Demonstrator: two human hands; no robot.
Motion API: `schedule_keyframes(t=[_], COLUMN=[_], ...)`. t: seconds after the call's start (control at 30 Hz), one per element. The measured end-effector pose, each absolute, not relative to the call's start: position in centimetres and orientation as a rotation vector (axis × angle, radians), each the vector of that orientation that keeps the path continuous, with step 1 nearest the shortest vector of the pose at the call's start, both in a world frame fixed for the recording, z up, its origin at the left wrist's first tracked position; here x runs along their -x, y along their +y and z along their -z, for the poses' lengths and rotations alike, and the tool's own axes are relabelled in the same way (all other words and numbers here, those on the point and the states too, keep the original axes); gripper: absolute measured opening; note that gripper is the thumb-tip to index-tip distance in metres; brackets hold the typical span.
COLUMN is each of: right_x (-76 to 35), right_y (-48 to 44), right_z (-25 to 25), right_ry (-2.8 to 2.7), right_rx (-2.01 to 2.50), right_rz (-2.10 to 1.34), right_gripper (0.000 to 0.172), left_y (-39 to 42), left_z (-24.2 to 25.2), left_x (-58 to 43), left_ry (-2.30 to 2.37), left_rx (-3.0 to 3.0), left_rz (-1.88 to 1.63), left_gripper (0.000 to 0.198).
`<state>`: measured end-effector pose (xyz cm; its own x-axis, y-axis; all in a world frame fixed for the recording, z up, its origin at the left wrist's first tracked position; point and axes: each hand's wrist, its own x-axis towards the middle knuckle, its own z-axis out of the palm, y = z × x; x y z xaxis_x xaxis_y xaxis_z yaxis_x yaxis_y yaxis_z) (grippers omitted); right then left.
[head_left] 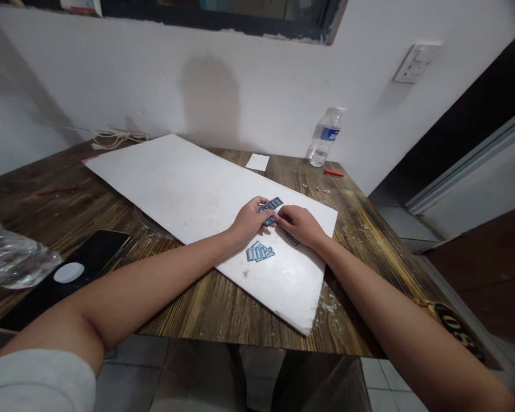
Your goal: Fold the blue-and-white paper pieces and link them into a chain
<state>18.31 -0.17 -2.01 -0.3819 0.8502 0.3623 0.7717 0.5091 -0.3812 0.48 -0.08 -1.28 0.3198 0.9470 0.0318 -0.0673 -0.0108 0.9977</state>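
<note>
My left hand is closed around a small blue strip with pale rectangles, its far end sticking out beyond the fingers. Against it, my right hand has its thumb and fingers pinched together at the strip's near edge; what exactly lies between them is too small to make out. On the white board below the left wrist rests a little pile of blue-edged pieces. Another blue piece lies partly hidden beneath my right hand.
The board lies slantwise on a wooden table. A clear bottle, red pen-like object and white paper are at the back. To the left are a lying bottle, black phone-like slab and coiled cable.
</note>
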Motion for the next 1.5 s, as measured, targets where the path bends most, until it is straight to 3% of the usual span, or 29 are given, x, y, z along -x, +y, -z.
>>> schedule_keyframes(t=[1.5], right_x=[-18.24], right_y=[-0.26], right_z=[1.85], right_ry=[-2.241], right_rx=[1.323], right_rz=[-0.213], right_gripper=[0.024], left_y=[-0.31], left_z=[1.00], left_x=[-0.57], left_ry=[0.923], left_rx=[-1.299], left_rz=[-1.013], left_gripper=[0.012])
